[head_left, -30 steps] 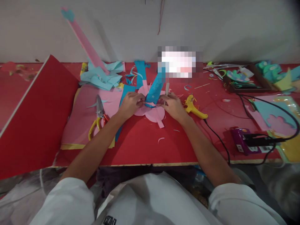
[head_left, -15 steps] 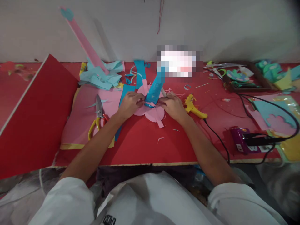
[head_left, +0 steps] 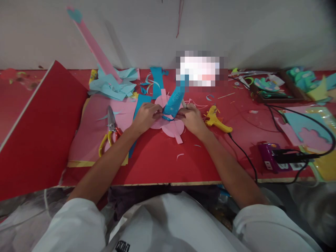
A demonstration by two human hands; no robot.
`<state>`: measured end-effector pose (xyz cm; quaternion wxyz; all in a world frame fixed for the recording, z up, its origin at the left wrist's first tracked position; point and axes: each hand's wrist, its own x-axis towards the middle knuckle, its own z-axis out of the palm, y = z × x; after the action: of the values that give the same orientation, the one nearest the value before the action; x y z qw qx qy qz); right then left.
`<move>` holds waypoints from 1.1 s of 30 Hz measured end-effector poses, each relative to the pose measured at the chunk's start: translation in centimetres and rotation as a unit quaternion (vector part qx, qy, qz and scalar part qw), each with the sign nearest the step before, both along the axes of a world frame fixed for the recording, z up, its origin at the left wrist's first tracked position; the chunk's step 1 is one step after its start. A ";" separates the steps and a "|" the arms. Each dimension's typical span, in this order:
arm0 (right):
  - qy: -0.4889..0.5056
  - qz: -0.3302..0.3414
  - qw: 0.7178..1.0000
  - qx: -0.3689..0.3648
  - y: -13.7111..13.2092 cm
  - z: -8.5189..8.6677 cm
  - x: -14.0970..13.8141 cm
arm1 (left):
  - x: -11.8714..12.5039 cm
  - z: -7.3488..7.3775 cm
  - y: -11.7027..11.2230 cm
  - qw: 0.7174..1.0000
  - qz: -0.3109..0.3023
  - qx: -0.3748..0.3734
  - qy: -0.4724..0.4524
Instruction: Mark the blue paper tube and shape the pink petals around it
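Head view of a red bench (head_left: pixel 170 166), which I observe from my remote position. The left hand (head_left: pixel 145 118) and the right hand (head_left: pixel 193 119) meet over its middle, on either side of a blue strip (head_left: pixel 172 103). This strip rises at a slant from a pink flower (head_left: pixel 168 131), and its lower end is bent into a narrow open fold; its upper end overlaps a pixelated patch. I see the left fingers pinched on the strip's left edge at the base. The right fingers are closed about a pale stick (head_left: pixel 184 104), their tips at the strip's right edge; I cannot tell how firmly they press it. A pink band (head_left: pixel 179 138) crosses the near petal and overhangs it.

Right of the right hand lies a yellow glue gun (head_left: pixel 218 122), its black cord (head_left: pixel 244 154) running toward the bench's front edge. Farther right I note a purple box (head_left: pixel 267 157) and, behind it, a dark tray (head_left: pixel 277 100) of paper cuttings.

To the left, scissors (head_left: pixel 111 120) with yellow and red handles rest on pink sheets (head_left: pixel 88 131), beside a raised red board (head_left: pixel 44 136). Behind them, crumpled pale-blue paper (head_left: pixel 111 86) surrounds the foot of a tall, tilted pink stem (head_left: pixel 94 49) topped by a blue-green piece (head_left: pixel 75 15).
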<state>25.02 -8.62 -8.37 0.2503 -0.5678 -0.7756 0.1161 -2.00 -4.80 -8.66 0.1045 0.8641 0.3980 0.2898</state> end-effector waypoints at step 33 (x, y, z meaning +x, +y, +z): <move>-0.011 0.015 1.000 0.009 -0.3 -0.3 0.2 | -0.3 0.4 0.1 0.999 -0.013 0.012 0.028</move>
<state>25.18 -8.88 -8.68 0.2446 -0.5548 -0.7880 0.1067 -2.32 -4.72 -8.23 0.0872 0.8781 0.3861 0.2688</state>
